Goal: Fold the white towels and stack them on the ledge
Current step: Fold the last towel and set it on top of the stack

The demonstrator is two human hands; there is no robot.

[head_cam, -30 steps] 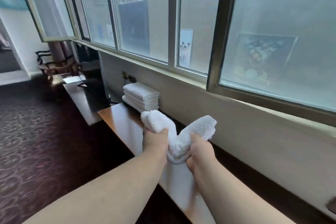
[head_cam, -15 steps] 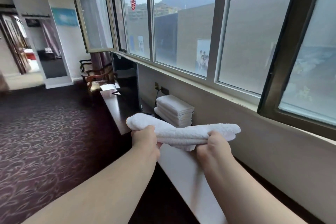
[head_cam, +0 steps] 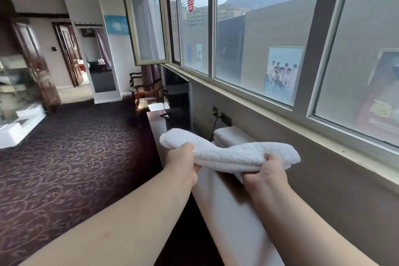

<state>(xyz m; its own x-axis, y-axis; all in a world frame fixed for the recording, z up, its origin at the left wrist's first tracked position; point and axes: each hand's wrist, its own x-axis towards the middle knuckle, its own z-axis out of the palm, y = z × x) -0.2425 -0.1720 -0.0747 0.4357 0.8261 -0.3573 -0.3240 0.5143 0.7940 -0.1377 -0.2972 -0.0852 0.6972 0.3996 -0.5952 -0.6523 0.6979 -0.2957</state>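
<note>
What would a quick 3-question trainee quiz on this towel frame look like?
1. True or false: the towel in the hands lies flat on the ledge.
2. Which hand grips the towel end nearer the window? A) left hand B) right hand
3. What sits on the ledge just behind the held towel?

Key:
1. False: it is held above the ledge.
2. B.
3. A stack of folded towels.

stack of folded towels [head_cam: 232, 137] — front hidden by held towel [head_cam: 228, 154] | ledge [head_cam: 228, 207] — cut off below
</note>
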